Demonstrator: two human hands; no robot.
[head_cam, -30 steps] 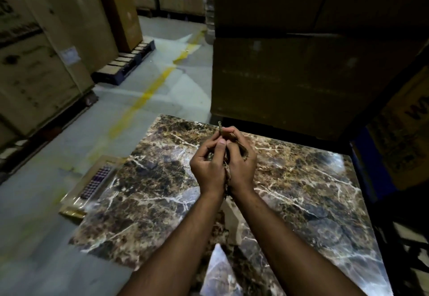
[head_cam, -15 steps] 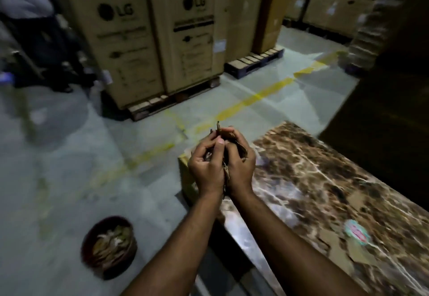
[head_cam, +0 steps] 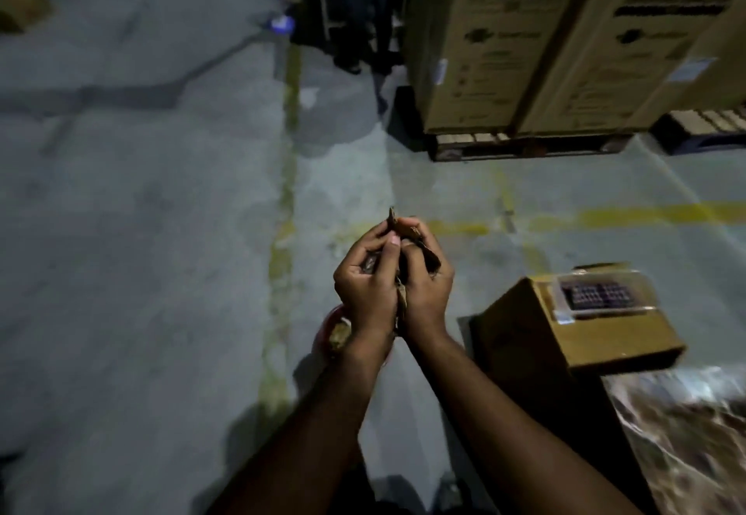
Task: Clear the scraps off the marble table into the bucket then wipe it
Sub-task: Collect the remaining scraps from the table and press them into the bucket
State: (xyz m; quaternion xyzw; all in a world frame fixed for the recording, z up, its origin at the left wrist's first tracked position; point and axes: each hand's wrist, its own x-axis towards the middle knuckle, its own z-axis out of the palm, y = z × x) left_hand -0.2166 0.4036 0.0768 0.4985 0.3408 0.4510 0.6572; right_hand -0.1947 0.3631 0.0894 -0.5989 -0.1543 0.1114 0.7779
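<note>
My left hand [head_cam: 365, 292] and my right hand [head_cam: 426, 292] are cupped together, fingers curled round a bunch of brown cardboard scraps [head_cam: 403, 228] that stick out above and between them. They hang over the floor, directly above the red bucket [head_cam: 325, 337]. Only the bucket's left rim and some scraps inside it show; my left wrist hides the rest. A corner of the brown marble table [head_cam: 686, 434] lies at the lower right, away from both hands.
A cardboard box [head_cam: 537, 337] with a clear-lidded tray on top stands beside the table's end. Tall cartons on wooden pallets [head_cam: 524, 70] rise at the upper right. A person's legs [head_cam: 363, 30] stand at the top. Grey concrete floor with yellow lines spreads left.
My view has swung left from the marble table to the floor. Both hands kept hold of the scraps and now sit above the bucket, which was at the lower left before.
</note>
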